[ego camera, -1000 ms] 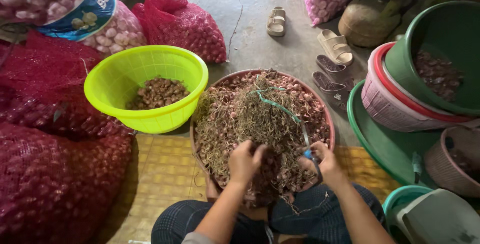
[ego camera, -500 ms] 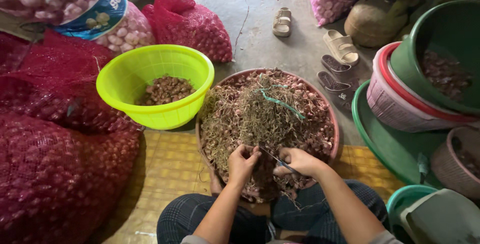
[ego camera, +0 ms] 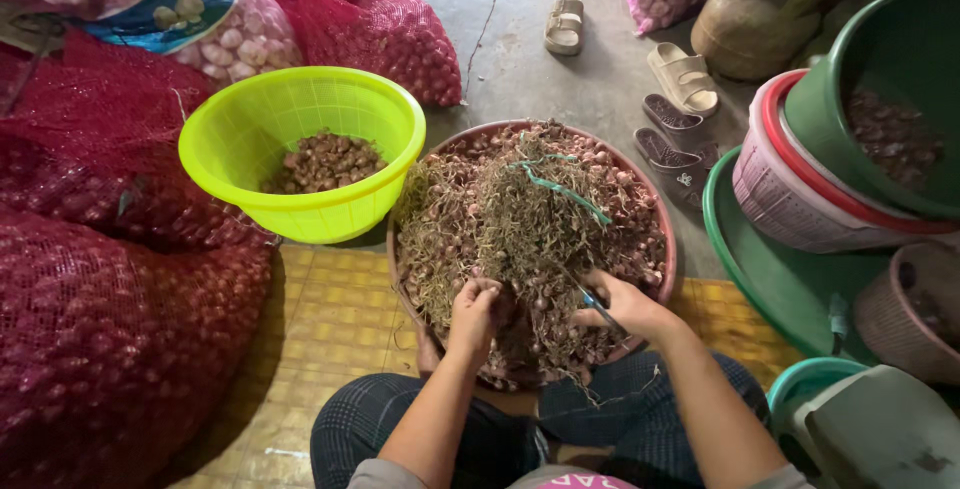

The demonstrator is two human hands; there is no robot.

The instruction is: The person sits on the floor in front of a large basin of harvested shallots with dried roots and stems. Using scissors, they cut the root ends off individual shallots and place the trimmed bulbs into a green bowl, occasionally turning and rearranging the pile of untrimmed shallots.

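A wide reddish basin [ego camera: 668, 249] in front of my knees is heaped with small shallots on dry stems and roots [ego camera: 520, 219], with a teal string on top. My left hand [ego camera: 476, 311] is closed around a shallot bunch at the near edge of the heap. My right hand [ego camera: 620, 304] grips a small blue-handled cutting tool [ego camera: 592, 299] whose blade points toward the left hand. To the left stands a lime-green plastic bowl [ego camera: 230, 119] holding a small pile of trimmed shallots [ego camera: 325, 161].
Red mesh sacks [ego camera: 110, 329] of shallots crowd the left side, with more sacks [ego camera: 390, 29] behind. Stacked green and pink basins [ego camera: 800, 199] stand to the right. Sandals [ego camera: 680, 79] lie on the concrete floor beyond. I sit on a yellow woven mat [ego camera: 330, 319].
My right hand has moved left toward my left hand, and both now work close together at the near edge of the heap. The view has shifted slightly.
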